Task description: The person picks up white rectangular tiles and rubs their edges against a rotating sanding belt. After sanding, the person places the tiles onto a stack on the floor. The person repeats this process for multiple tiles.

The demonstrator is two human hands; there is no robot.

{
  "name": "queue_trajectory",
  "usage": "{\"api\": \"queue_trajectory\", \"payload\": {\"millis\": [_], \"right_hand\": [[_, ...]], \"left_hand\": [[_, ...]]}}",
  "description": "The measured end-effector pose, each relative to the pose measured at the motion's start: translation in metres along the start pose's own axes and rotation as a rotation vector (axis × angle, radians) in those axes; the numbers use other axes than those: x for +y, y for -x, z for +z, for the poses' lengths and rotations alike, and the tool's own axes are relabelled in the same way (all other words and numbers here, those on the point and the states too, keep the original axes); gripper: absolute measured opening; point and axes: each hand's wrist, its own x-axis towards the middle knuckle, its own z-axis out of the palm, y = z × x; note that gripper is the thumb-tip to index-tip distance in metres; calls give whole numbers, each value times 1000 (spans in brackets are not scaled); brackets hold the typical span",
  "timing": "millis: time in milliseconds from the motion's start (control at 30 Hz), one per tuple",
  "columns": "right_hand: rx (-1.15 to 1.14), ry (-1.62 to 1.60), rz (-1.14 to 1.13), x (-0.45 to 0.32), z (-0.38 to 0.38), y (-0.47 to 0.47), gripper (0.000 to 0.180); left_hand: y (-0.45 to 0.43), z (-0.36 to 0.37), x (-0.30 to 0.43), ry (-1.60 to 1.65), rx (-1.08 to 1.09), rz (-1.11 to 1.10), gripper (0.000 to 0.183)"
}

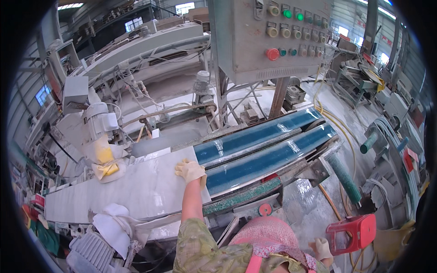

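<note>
A long pale stone slab lies flat along the conveyor, its right end over the start of two blue conveyor belts. My left hand, in a cream rubber glove, rests palm down on the slab near that end, fingers spread. Low on the right, beside a red plastic stool, hangs my gloved right hand. No object shows in it, and its thumb stands apart from the fingers. My pink apron bulges close to the conveyor's near side.
A grey control box with push buttons overhangs the far side. Electric motors flank the slab at left. A green roller juts out from the belt's near right end. Yellow hoses trail over the wet floor.
</note>
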Motion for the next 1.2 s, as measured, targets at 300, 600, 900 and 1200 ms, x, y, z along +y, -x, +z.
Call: {"api": "queue_trajectory", "payload": {"millis": [300, 600, 900, 1200], "right_hand": [[-535, -129, -332, -281, 167, 20, 47], [-790, 295, -927, -332, 492, 63, 56], [-633, 469, -764, -366, 453, 71, 30], [-436, 559, -1356, -334, 462, 5, 29]], "left_hand": [[-44, -5, -43, 247, 143, 400, 45], [-27, -39, -53, 378, 17, 376, 47], [-11, -17, -124, 473, 271, 280, 70], [-1, 1, -89, -4, 204, 127, 105]]}}
